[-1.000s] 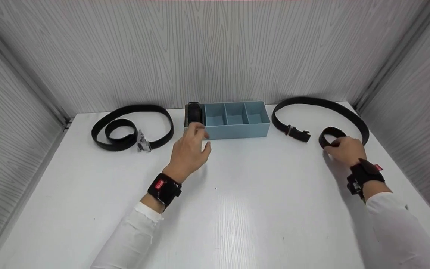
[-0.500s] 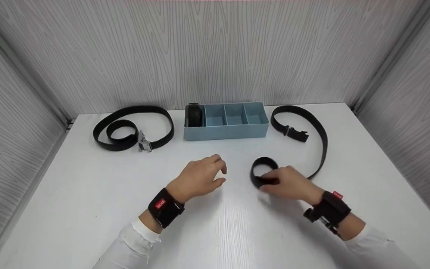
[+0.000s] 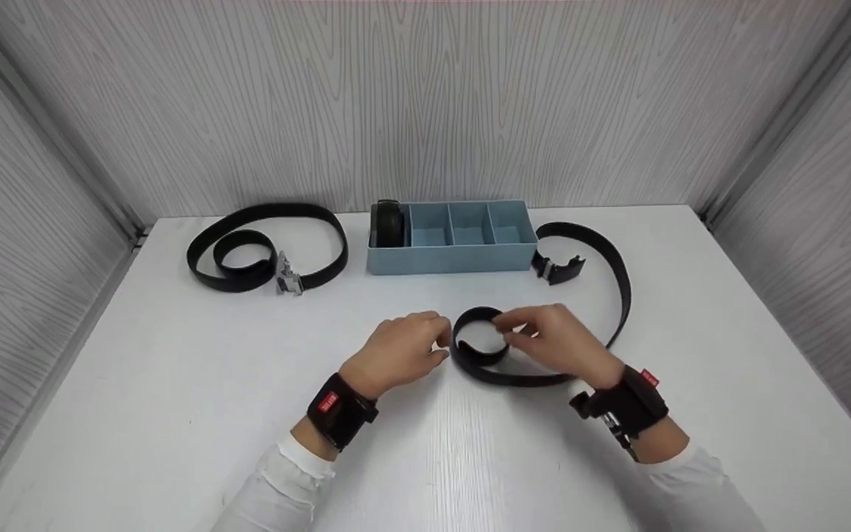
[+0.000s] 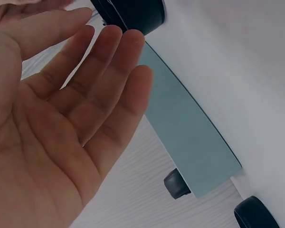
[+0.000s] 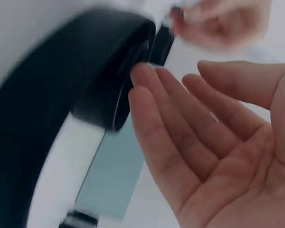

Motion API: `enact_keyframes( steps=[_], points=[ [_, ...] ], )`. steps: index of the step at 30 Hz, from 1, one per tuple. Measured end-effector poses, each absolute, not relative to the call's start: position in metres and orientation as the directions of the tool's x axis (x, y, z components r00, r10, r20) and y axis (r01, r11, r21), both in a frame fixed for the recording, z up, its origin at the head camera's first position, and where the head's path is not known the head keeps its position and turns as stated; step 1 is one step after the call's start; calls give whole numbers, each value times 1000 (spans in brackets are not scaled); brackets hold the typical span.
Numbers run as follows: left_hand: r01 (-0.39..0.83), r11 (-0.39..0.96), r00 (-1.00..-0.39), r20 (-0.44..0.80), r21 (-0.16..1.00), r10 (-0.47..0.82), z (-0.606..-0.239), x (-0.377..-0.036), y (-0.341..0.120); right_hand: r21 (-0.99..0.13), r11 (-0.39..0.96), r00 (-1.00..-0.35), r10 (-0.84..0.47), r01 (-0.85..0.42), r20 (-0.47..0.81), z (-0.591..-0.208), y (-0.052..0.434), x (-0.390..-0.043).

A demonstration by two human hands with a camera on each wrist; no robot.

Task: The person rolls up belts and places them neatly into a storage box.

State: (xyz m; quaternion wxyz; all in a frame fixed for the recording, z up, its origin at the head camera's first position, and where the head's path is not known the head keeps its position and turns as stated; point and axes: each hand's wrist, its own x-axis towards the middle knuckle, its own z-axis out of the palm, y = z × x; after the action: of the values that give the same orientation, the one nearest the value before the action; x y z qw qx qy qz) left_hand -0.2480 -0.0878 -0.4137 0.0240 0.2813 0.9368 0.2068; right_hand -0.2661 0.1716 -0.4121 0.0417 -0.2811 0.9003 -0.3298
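Note:
A black belt (image 3: 521, 380) lies on the white table, its tail rolled into a loose coil and its strap curving back to a dark buckle (image 3: 562, 272). My right hand (image 3: 558, 338) is at the coil's right side, thumb and fingertips apart; the right wrist view shows the fingers loosely extended beside the strap (image 5: 92, 61), gripping nothing. At the coil's left edge is my left hand (image 3: 401, 347), its fingers relaxed and bent a little. In the left wrist view its palm (image 4: 52, 137) holds nothing. Whether its fingertips touch the coil I cannot tell.
Behind the hands stands a blue-grey divided box (image 3: 451, 260) with a rolled black belt (image 3: 390, 225) in its leftmost compartment. A second loose black belt (image 3: 278, 210) with a silver buckle (image 3: 289, 278) lies at the back left. Wood-grain panels (image 3: 425, 103) enclose the table.
My right hand has drawn the belt's coiled end from the right to the middle and let go of it. My left hand has moved back from the box to the coil.

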Motion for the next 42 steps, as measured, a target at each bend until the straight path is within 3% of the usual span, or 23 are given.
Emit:
enact_keyframes(
  steps=[4, 12, 17, 22, 29, 37, 42],
  points=[
    [531, 772, -837, 78, 349, 541, -416, -253, -67, -559, 733, -905, -418, -389, 81, -418, 180, -286],
    [394, 867, -914, 35, 304, 403, -429, -260, -33, -550, 770, -941, -325, -323, 97, -433, 175, -291],
    [384, 872, -922, 76, 303, 379, -436, -258, -27, -554, 776, -951, -285, -302, 119, -430, 174, -290],
    [435, 852, -896, 233, 291, 378, -437, -259, -30, -671, 702, -968, -232, -238, 101, -425, 177, -295],
    [455, 804, -875, 357, 383, 326, -432, -261, -33, -848, 506, -984, -155, -155, 87, -418, 174, -295],
    [517, 784, -788, 549, 344, 279, -432, -267, -38, -881, 409, -969, -164, -237, 184, -411, 165, -294],
    [554, 773, -747, 596, 310, 296, -431, -270, -40, -934, 308, -977, -163, -183, 138, -414, 164, -296]
  ],
)
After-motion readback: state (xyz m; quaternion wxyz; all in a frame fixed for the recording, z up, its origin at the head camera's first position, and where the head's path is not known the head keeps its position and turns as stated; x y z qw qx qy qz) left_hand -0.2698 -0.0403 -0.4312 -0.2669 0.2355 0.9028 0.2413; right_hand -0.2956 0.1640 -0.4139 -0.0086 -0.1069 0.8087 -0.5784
